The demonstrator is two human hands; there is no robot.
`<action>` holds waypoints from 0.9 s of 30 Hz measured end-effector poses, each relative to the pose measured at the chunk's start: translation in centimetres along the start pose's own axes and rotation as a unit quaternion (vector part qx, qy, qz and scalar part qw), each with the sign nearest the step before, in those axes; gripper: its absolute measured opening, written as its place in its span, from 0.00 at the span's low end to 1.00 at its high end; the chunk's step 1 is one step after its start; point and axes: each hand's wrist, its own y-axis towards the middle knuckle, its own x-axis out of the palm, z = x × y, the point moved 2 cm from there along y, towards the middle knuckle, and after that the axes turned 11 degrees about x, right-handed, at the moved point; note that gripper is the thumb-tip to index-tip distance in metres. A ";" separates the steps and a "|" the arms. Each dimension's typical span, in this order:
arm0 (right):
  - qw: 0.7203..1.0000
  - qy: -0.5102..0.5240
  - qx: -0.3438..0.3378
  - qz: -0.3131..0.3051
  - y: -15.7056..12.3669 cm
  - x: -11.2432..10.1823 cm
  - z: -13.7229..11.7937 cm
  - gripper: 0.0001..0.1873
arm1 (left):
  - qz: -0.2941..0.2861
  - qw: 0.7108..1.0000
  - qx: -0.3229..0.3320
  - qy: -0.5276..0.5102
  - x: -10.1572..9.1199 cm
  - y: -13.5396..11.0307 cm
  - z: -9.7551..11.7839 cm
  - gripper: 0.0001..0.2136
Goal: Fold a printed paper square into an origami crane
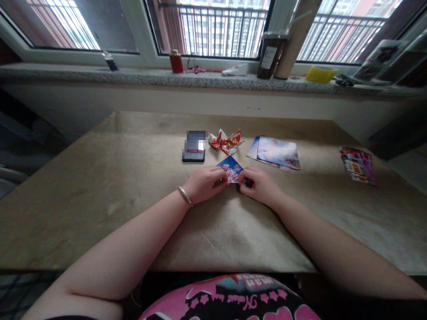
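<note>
My left hand and my right hand rest close together on the tan table, both pinching a small folded piece of blue and red printed paper between them. The left wrist wears a silver bangle. Just beyond the paper lies a folded red and white paper figure. A dark phone lies flat to its left.
A stack of printed paper sheets lies right of the figure, and a pink and red packet sits near the table's right edge. The windowsill behind holds a red cup, a dark jar, a cardboard tube and a yellow object.
</note>
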 end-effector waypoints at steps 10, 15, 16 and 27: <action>1.000 0.008 0.007 -0.015 0.0 -0.9 1.4 0.05 | 0.009 0.999 -0.037 0.014 -0.3 -0.3 -0.4 0.06; 0.999 0.023 0.011 -0.023 0.2 -1.2 2.9 0.04 | 0.019 0.998 -0.057 0.015 -0.5 -0.6 -0.8 0.04; 0.999 0.023 0.014 -0.023 0.2 -1.3 3.1 0.04 | 0.020 0.998 -0.063 0.016 -0.5 -0.6 -0.9 0.04; 0.998 0.017 0.036 -0.039 0.0 -2.2 4.9 0.03 | 0.019 0.996 -0.085 0.018 -0.4 -0.8 -1.3 0.03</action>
